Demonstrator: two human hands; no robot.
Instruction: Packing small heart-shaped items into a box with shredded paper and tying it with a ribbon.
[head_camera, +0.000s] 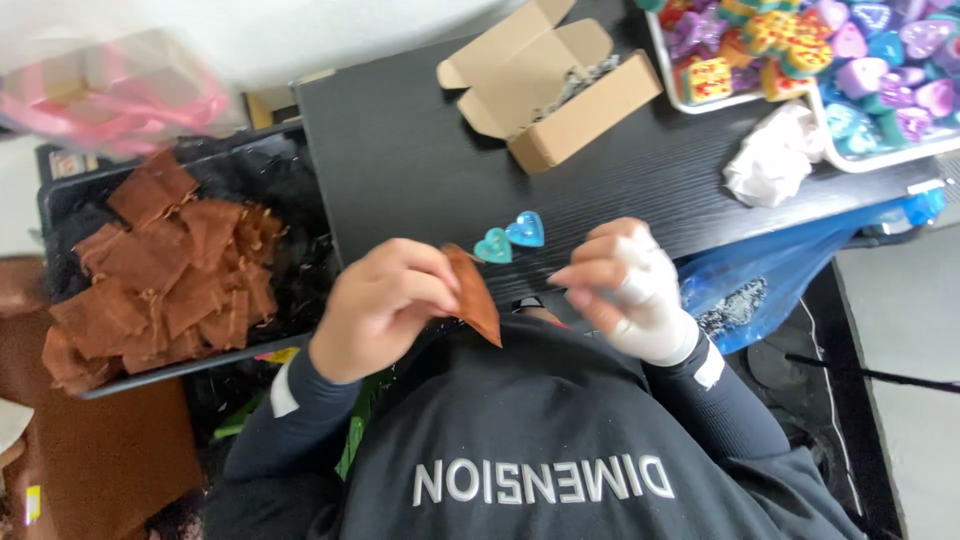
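My left hand (380, 305) pinches a small brown drawstring pouch (474, 295) at its edge, holding it just above the near edge of the black table (420, 150). My right hand (625, 285), with white tape around the fingers, hovers right of the pouch with fingers curled and thumb and forefinger close together; I cannot tell if they pinch anything. Two small heart-shaped pieces, a teal heart (493, 246) and a blue heart (526, 230), lie side by side on the table between my hands.
A black bin (60, 195) at the left holds a heap of brown pouches (170, 265). An open cardboard box (550, 85) sits at the table's back. White trays (690, 102) of colourful hearts stand top right, beside crumpled white paper (775, 155). A blue plastic bag (770, 280) hangs at the right.
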